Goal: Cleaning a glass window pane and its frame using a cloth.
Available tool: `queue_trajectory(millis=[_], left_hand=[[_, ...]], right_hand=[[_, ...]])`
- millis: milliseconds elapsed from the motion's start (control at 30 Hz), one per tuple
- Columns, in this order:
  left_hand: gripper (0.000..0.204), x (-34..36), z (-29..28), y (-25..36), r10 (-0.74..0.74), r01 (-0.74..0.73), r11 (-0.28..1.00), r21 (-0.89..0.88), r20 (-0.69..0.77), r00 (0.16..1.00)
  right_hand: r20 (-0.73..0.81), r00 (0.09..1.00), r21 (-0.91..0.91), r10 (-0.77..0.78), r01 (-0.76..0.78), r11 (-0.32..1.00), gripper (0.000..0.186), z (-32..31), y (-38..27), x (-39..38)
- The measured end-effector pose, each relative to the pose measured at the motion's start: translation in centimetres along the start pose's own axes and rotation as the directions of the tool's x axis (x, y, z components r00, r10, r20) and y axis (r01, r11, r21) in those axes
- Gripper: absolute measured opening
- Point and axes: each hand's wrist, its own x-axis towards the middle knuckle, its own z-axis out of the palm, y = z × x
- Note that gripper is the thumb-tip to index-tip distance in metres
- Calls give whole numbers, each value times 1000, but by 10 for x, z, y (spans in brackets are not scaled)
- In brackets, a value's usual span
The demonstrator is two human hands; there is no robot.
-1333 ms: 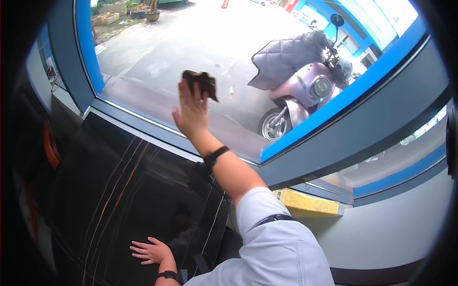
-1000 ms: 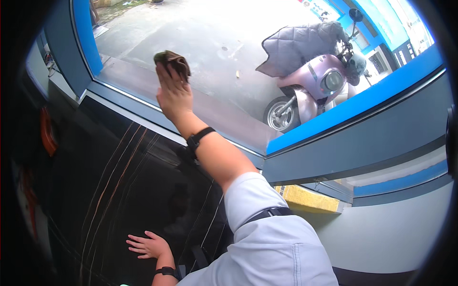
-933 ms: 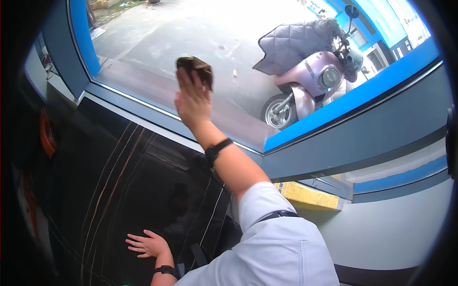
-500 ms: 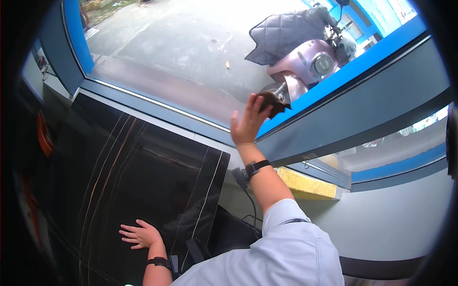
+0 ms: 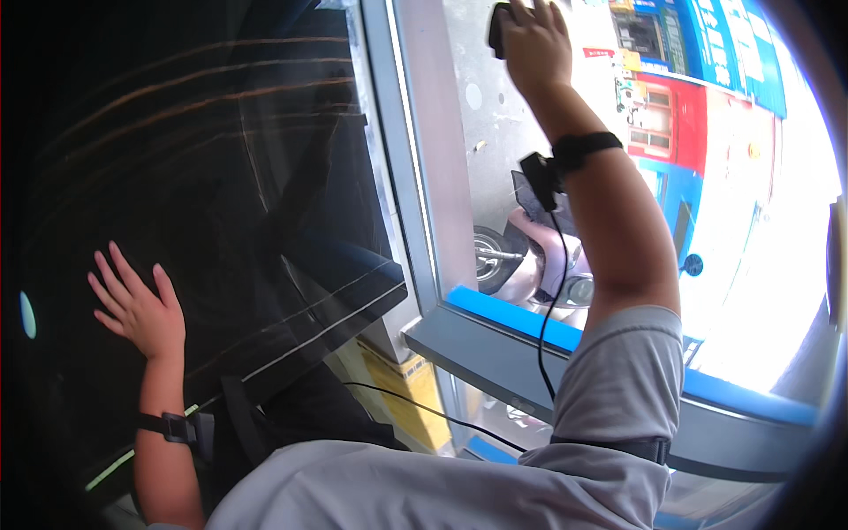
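Observation:
My right hand is raised at the top, over the window glass. Under its fingers is a dark cloth, partly hidden by the hand and cut by the view's upper edge. My left hand lies with fingers spread on the glossy black tabletop, holding nothing. Each wrist wears a black strap with a small device, and a cable hangs from the right one.
The grey window frame runs along the table's edge, with a blue strip at the pane's lower part. Beyond the glass stands a pink scooter. A yellow block sits below the table's corner.
The view has turned, so the window now fills the right side. My right hand has moved farther up the glass with the cloth. My left hand remains spread on the tabletop.

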Motion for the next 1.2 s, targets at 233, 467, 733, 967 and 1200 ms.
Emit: queue_trajectory(millis=[233,467,733,967,1200], left_hand=[[66,-15,21,0,4,-27,976,-214,-109,994],[66,-13,19,-5,18,-48,982,-182,-163,986],[65,-16,41,7,27,-56,977,-204,-141,990],[66,-13,21,-7,22,-39,988,-147,-116,993],[68,-9,12,-9,50,-58,996,-70,-118,992]], right_hand=[[257,896,491,-361,200,848,42,-33,-39,-128],[536,302,756,-788,243,607,45,-144,-22,-316],[47,974,75,-221,217,973,50,-24,68,-44],[537,348,739,-769,247,627,43,-149,-9,-303],[352,818,342,-454,340,876,45,-96,9,-171]])
